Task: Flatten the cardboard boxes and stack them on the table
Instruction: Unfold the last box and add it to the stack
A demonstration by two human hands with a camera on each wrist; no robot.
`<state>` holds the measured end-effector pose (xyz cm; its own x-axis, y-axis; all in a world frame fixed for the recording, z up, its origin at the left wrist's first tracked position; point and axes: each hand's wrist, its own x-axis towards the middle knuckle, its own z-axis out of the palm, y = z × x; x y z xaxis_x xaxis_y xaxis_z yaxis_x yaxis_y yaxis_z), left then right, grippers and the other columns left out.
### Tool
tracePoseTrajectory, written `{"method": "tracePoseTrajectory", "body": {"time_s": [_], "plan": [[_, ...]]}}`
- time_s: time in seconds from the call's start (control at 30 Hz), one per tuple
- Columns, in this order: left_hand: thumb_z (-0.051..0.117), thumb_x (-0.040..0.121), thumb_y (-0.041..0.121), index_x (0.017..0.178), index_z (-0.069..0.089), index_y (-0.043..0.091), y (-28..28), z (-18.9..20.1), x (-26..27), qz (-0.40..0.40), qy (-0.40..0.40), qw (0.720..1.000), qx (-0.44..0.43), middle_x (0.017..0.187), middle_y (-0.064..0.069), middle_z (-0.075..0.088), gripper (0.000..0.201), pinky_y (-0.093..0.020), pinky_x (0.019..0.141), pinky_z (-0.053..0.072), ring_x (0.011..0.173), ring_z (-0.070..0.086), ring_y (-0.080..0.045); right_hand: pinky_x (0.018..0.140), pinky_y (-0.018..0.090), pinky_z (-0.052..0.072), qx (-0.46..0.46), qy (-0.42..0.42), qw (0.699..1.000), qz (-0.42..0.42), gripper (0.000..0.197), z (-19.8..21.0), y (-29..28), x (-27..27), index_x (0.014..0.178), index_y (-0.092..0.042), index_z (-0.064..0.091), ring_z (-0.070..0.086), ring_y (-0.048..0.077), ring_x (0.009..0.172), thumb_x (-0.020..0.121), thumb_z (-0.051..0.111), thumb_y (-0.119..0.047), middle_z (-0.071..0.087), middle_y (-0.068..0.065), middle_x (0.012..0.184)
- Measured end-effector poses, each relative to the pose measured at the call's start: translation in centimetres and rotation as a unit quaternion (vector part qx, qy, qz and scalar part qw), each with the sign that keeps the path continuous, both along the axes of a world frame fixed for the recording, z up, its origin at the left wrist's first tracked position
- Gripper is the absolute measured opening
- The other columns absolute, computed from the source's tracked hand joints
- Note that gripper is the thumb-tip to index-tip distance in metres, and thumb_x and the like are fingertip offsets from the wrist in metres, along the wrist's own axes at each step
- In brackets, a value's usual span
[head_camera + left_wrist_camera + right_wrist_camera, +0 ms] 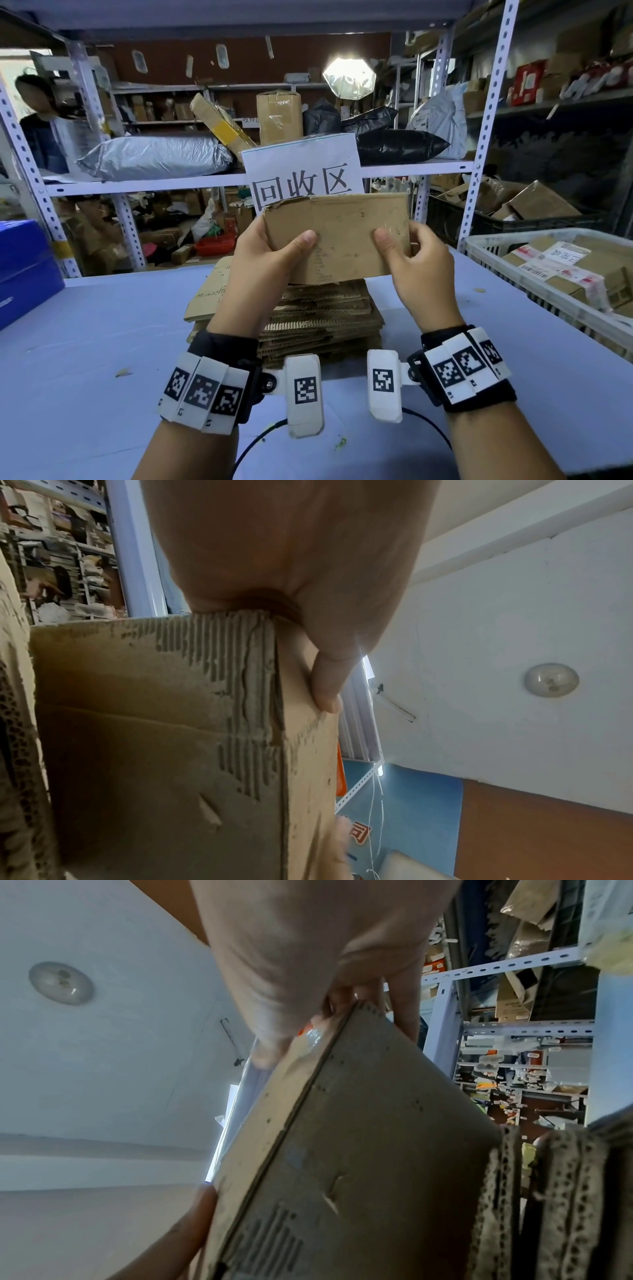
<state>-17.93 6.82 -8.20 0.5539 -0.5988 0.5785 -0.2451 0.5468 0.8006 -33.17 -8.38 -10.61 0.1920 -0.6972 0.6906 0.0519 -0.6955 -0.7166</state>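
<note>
- Warehouse shelving (pixel 219 178) stacked with parcels stands behind a pale blue table (pixel 102 325).
- A person holds a small brown cardboard box (pixel 339 236) in the air above a stack of flattened cardboard (pixel 322 318) on the table.
- Their left hand (pixel 263 270) grips the box's left end, thumb on the near face.
- Their right hand (pixel 418 270) grips the right end the same way.
- A white basket (pixel 513 246) of parcels sits at the right.
</note>
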Motion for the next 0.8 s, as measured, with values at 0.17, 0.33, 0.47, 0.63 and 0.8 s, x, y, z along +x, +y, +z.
{"method": "tracePoseTrajectory", "body": {"time_s": [0.17,0.33,0.47,0.63,0.8], "plan": [[0.083,0.083,0.020,0.116,0.068,0.016,0.4,-0.2,0.5,0.012,-0.004,1.000,-0.004,0.108,0.000,0.078,0.037,-0.026,0.074,0.060,0.097,0.075,-0.015,0.065,0.010,0.048,0.025,-0.022,0.999,0.040,0.003,0.0,-1.1,-1.0,0.089,-0.036,0.071,0.066,-0.010,0.078,0.091,0.071,-0.034,0.072,-0.027,0.078],[0.081,0.084,0.021,0.114,0.069,0.020,0.3,-0.3,0.6,0.031,-0.004,0.999,-0.007,0.107,0.001,0.078,0.033,-0.027,0.075,0.060,0.098,0.075,-0.015,0.070,0.030,0.047,0.040,-0.038,0.998,0.042,0.034,-0.3,-1.1,-0.9,0.081,-0.019,0.071,0.059,0.008,0.075,0.102,0.053,-0.040,0.071,0.010,0.081],[0.080,0.083,0.022,0.116,0.068,0.019,0.0,-0.5,0.3,0.036,-0.012,0.999,-0.004,0.108,0.001,0.077,0.035,-0.028,0.076,0.060,0.099,0.074,-0.015,0.067,0.010,0.049,0.030,-0.012,0.999,0.028,0.018,-0.5,-0.4,-0.3,0.096,-0.036,0.065,0.064,-0.008,0.083,0.086,0.073,-0.048,0.070,-0.019,0.087],[0.082,0.081,0.025,0.116,0.069,0.018,0.3,-0.7,0.7,0.038,-0.012,0.999,-0.003,0.108,0.000,0.077,0.039,-0.027,0.075,0.060,0.098,0.074,-0.015,0.055,0.016,0.039,0.008,-0.008,1.000,-0.024,0.026,-0.4,-0.5,-0.7,0.078,-0.027,0.061,0.054,0.000,0.060,0.102,0.055,-0.034,0.057,-0.017,0.064],[0.082,0.081,0.028,0.117,0.068,0.018,0.3,-0.6,0.8,0.051,-0.014,0.999,0.005,0.109,-0.001,0.077,0.040,-0.029,0.076,0.060,0.099,0.074,-0.016,0.057,0.038,0.042,0.056,-0.036,0.997,0.027,0.055,-0.3,0.2,-0.7,0.079,-0.002,0.060,0.050,0.021,0.059,0.102,0.046,-0.050,0.055,0.005,0.062]]}}
